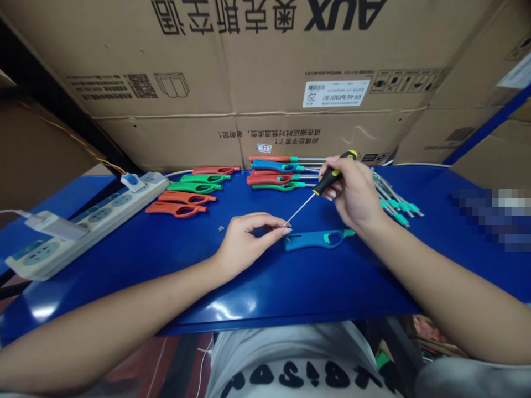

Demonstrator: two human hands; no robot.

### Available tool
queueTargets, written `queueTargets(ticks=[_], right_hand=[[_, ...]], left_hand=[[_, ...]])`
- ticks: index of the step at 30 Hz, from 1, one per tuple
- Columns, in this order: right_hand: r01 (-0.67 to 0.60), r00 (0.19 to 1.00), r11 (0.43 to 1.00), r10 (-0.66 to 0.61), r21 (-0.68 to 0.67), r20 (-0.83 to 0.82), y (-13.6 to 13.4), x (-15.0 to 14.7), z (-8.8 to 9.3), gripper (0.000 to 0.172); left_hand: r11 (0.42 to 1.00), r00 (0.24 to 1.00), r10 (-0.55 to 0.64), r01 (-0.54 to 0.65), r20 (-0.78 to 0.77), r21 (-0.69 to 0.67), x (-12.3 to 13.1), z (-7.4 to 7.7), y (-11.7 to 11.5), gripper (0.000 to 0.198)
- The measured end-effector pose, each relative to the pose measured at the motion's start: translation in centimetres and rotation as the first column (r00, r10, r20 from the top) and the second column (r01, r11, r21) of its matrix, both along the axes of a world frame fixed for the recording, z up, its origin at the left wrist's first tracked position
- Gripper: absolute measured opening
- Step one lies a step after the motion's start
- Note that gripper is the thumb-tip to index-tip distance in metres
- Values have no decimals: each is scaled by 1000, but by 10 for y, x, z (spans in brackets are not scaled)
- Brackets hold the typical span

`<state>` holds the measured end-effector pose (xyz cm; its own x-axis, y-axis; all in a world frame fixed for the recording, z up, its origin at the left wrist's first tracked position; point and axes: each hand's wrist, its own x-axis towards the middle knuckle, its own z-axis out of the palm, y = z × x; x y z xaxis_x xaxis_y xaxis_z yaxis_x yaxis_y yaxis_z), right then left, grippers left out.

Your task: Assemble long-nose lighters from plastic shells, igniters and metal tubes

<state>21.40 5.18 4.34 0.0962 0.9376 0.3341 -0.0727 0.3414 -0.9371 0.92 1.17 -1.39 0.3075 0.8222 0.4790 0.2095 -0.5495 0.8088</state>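
Gripping a screwdriver (327, 184), right hand (357, 190) closed, left hand (244, 241) pinched at tip.

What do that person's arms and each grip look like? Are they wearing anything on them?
The left-hand grip and right-hand grip are bare: five-fingered, with no gloves, and I see no rings. Both forearms look bare too, without a watch or bracelet showing. A light grey sleeve covers the right arm near the elbow, in the bottom corner.
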Motion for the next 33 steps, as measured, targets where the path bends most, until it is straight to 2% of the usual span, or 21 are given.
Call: queueTargets(ticks=[6, 10, 15, 22, 30, 33], right_hand=[[-9, 1000, 1000, 10, 29, -22, 1, 3, -2, 34], [-23, 993, 996, 14, 81, 121, 2, 8, -2, 31], [-128, 926, 988, 87, 89, 368, -6, 6, 3, 28], [-257, 894, 966, 227, 27, 386, -14, 1, -2, 29], [-421, 782, 906, 337, 45, 524, -15, 3, -6, 28], [-440, 780, 897, 353, 52, 516, -16, 2, -5, 28]], left_hand=[[1000, 994, -8, 7, -106, -3, 0, -1, 2, 9], [998, 984, -15, 26, -175, 65, -1, 0, 4, 11], [985, 975, -77, 107, -207, 134, -3, 0, 3, 15], [968, 957, -105, 161, -271, 191, -4, 0, 2, 19], [965, 949, -119, 180, -291, 192, -5, 0, 3, 17], [962, 946, -133, 195, -295, 190, -5, 1, 3, 18]])
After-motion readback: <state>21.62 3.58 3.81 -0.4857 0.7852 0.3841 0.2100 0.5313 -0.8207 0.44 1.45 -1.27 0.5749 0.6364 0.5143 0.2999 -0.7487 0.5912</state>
